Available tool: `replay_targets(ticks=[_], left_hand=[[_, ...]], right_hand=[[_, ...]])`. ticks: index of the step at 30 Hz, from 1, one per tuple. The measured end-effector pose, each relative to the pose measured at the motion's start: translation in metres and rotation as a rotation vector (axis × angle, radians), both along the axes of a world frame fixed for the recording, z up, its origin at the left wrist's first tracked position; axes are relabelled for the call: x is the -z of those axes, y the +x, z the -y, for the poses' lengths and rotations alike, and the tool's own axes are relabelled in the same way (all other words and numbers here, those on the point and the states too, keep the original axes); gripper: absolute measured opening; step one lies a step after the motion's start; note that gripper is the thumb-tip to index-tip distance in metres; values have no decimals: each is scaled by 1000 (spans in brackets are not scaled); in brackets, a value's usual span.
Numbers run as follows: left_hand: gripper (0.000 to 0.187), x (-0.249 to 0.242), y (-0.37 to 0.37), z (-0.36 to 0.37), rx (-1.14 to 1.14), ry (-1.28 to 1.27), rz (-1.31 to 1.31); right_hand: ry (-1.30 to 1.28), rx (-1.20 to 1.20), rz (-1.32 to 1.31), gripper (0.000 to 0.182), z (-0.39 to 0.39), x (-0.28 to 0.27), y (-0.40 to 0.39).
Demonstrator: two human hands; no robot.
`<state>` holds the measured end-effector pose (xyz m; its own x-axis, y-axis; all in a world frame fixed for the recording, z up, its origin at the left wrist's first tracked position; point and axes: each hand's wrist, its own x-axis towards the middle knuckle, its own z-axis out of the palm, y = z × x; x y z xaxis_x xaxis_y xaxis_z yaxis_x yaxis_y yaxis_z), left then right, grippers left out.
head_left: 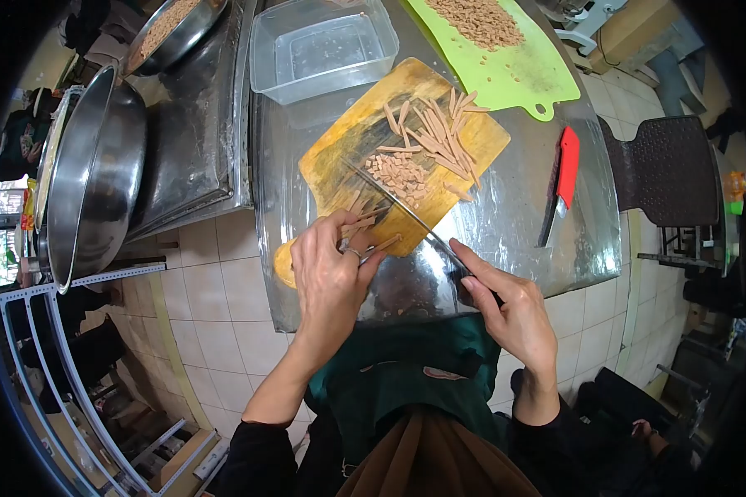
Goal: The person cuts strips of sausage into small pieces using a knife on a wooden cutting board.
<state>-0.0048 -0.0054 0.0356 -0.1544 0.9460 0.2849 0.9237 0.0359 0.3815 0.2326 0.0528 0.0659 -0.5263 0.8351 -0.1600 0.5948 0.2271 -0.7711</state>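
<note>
My left hand is closed over a few pinkish-brown sausage strips at the near end of a wooden cutting board. In my right hand is the handle of a long knife, its blade slanting across the board just beyond my left fingers. Small diced sausage pieces lie in a heap on the blade's far side. Beyond them, a loose pile of uncut sausage strips spreads to the board's right edge.
A clear plastic container stands behind the board. At the back right, a green cutting mat carries many diced pieces. A red-handled cutter lies on the metal table's right. Left are a large steel bowl and a filled smaller bowl.
</note>
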Motion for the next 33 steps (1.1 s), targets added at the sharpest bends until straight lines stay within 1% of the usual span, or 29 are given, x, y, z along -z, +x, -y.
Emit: replay_targets(ticks=[1,7,10,13,17,22,24,27,30,33], left_hand=[[26,2,1,1,-6,9,-16],[21,5,-2,2,51,-1,95],[18,-7,-13,-1,-33,-41,155],[16,-9,-33,-11,-109,13,141],[17,5,-53,-23,-114,-24,115],[18,7,-47,-27,-78,-53,182],[17,0,-40,-28,-41,-27,173],[17,1,-40,-29,61,-32,84],[16,-1,-40,-32,86,-62,31],[13,-4,-41,-34,121,-105,53]], right_hand=[[1,-6,3,46,0,1,0],[21,-15,6,46,2,2,0],[21,-16,-1,45,3,2,1],[45,-17,-11,45,3,5,2],[15,-1,6,44,4,1,1],[42,10,-7,44,6,4,3],[2,25,16,44,5,-1,3],[13,28,20,44,4,-1,3],[-12,33,29,44,3,-4,2],[13,29,-2,44,4,2,3]])
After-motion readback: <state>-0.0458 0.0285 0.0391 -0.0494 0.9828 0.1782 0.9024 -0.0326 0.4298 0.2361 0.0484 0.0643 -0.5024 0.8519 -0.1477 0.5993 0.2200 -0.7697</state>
